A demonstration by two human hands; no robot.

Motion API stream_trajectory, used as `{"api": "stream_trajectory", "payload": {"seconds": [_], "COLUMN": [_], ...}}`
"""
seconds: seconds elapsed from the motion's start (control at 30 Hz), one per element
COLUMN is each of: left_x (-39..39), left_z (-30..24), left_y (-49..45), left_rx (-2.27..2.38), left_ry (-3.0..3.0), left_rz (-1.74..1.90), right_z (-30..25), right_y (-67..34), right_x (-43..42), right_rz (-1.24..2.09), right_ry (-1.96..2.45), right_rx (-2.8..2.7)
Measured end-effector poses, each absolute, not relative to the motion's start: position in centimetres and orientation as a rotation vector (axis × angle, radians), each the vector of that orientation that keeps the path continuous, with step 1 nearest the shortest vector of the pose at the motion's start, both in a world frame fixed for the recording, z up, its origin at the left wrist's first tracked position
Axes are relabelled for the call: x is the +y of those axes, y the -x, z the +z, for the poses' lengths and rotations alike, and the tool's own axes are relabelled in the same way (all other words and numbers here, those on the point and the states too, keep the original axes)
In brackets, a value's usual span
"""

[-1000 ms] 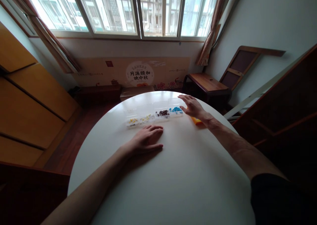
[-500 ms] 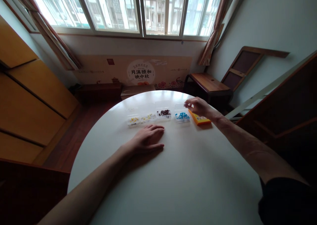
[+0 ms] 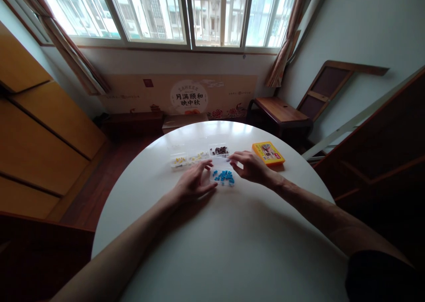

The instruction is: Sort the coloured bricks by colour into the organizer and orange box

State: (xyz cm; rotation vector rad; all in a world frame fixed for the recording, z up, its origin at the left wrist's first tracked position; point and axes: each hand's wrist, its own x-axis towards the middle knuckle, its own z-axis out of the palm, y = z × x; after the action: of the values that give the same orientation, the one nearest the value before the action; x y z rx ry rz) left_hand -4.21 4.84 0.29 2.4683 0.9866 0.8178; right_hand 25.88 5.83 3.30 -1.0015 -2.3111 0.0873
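Observation:
A small clear plastic box holding blue building pieces (image 3: pixel 225 177) sits on the white round table, between my two hands, with its transparent lid raised. My right hand (image 3: pixel 249 165) pinches the upper right corner of that lid between thumb and fingers. At the box's left side is my left hand (image 3: pixel 194 178), thumb and fingers apart; its fingertips are close to the lid and the box edge, and I cannot tell whether they touch. Just beyond stands a clear box with dark brown pieces (image 3: pixel 219 150). Further left are clear boxes of yellow pieces (image 3: pixel 179 160) and pale yellow pieces (image 3: pixel 198 156).
A yellow-orange box (image 3: pixel 268 153) with a picture on it lies at the right on the white table (image 3: pixel 226 244). Beyond the table's far edge are a wooden stool (image 3: pixel 280 109) and a printed cardboard panel (image 3: pixel 133 89) under the window.
My right hand has brought the box of blue pieces left and nearer, away from beside the yellow-orange box. My left hand has lifted slightly and its fingers have curved towards the box.

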Motion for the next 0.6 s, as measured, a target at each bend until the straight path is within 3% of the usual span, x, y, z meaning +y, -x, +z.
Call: {"api": "stream_trajectory", "payload": {"seconds": [0.6], "left_x": [4.8], "left_z": [1.3], "left_y": [4.0], "left_rx": [1.143], "left_ry": [-2.404], "left_rz": [0.806], "right_z": [1.2], "right_y": [-26.1], "right_x": [2.8], "right_rz": [0.069], "right_ry": [0.733], "right_rx": [-2.517]}}
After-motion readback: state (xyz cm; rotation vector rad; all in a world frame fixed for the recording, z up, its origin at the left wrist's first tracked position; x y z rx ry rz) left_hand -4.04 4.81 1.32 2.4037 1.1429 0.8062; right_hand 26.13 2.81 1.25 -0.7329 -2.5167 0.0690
